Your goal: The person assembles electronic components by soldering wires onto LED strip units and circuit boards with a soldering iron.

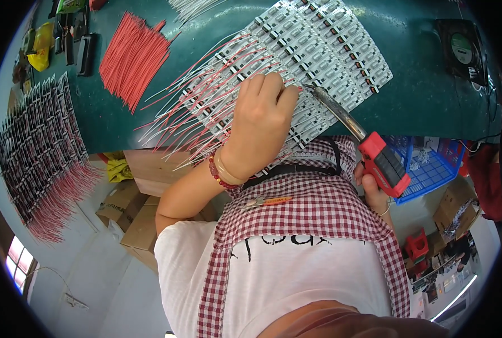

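My left hand point(262, 121) is closed low over a panel of small white circuit boards point(349, 70). Its fingers are pinched, and a short red wire end point(300, 88) shows beside them; the fingertips are partly hidden. In my right hand point(370, 188) is a soldering iron point(381, 160) with a red and dark grey handle. The iron's metal barrel slants up to the left, its tip close to the red wire end at the panel. Many red and white wires point(175, 121) fan out from the panel's left part, passing under my left hand.
A bundle of red wires point(132, 59) lies on the green table point(420, 107), with white wires point(194, 7) beyond. Wired panels point(42, 146) are at the left edge. A dark fan-like device point(462, 49) stands at the right; a blue basket point(425, 169) sits below the table edge.
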`<state>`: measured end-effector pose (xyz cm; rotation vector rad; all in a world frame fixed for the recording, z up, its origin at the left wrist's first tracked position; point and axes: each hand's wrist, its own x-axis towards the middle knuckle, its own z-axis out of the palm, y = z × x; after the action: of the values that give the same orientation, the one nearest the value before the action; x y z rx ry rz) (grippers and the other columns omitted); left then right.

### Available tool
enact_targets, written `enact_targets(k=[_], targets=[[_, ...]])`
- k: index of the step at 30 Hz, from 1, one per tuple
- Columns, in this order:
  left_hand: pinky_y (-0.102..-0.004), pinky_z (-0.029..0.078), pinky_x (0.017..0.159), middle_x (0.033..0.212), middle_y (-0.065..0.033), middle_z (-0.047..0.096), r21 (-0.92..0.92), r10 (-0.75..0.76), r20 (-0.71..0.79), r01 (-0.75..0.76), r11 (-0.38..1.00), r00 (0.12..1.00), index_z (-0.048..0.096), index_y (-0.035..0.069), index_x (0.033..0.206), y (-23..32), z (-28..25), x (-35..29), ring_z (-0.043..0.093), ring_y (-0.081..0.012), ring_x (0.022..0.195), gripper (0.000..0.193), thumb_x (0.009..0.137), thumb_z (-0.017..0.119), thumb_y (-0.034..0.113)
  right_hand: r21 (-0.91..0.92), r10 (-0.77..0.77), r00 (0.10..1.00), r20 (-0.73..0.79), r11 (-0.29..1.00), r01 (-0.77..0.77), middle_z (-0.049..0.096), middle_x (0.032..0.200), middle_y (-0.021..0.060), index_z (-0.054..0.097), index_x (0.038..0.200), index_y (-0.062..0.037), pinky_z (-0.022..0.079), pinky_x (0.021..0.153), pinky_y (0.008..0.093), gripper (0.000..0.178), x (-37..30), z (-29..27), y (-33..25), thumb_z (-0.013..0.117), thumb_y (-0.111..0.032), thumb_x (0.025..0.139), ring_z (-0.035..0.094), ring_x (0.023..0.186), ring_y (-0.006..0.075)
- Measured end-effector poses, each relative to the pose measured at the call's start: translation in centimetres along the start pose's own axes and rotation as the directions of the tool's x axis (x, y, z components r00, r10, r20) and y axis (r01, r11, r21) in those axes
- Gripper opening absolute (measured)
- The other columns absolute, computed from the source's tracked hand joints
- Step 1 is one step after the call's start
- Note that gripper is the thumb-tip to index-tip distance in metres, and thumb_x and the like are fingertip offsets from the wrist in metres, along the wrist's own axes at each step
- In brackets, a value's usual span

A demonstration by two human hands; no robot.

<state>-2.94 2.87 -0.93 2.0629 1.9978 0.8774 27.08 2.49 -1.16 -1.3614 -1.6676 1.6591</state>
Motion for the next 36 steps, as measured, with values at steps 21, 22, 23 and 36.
enact_targets(k=[21,22,23,36], targets=[[-0.0366,0.04,0.067,0.079,-0.007,0.051,0.037,0.003,0.059,-0.005,0.999,0.998,0.067,0.005,0.087,0.3,-0.5,0.3,0.052,-0.024,0.075,0.012,0.074,0.067,0.004,0.081,-0.039,0.998,-0.051,0.996,0.043,0.064,0.073,0.005,0.068,0.088,-0.0007,0.048,0.06,0.029,0.037,-0.5,-0.1,-0.6,0.072,-0.038,0.086,0.061,0.065,0.016],[-0.0356,0.039,0.064,0.076,-0.0054,0.051,0.044,0.028,0.03,-0.029,0.999,0.999,0.068,0.006,0.084,0.5,-0.6,0.3,0.051,-0.0228,0.071,0.01,0.075,0.071,0.004,0.062,-0.036,0.999,-0.038,0.997,0.038,0.064,0.073,0.0049,0.068,0.088,-0.0009,0.048,0.06,0.0292,0.037,-0.7,-0.4,-0.2,0.072,-0.038,0.086,0.061,0.065,0.0161],[-0.0356,0.039,0.064,0.076,-0.0054,0.051,0.043,0.029,0.03,-0.031,0.999,0.999,0.068,0.006,0.084,0.5,-0.5,0.1,0.051,-0.0228,0.071,0.01,0.075,0.071,0.004,0.042,-0.032,0.999,-0.025,0.999,0.033,0.064,0.074,0.0049,0.068,0.087,-0.001,0.048,0.06,0.0295,0.037,-0.8,-0.5,0.0,0.072,-0.037,0.086,0.061,0.065,0.0163],[-0.0355,0.037,0.064,0.073,-0.0055,0.047,0.014,0.012,0.044,-0.013,1.0,0.999,0.066,0.006,0.081,0.8,0.4,-0.2,0.049,-0.0224,0.069,0.008,0.075,0.071,0.004,-0.065,-0.037,0.998,-0.047,0.997,0.034,0.063,0.076,0.0078,0.068,0.087,-0.0023,0.046,0.058,0.0324,0.033,-1.3,-0.7,1.1,0.071,-0.035,0.085,0.062,0.065,0.0227]])
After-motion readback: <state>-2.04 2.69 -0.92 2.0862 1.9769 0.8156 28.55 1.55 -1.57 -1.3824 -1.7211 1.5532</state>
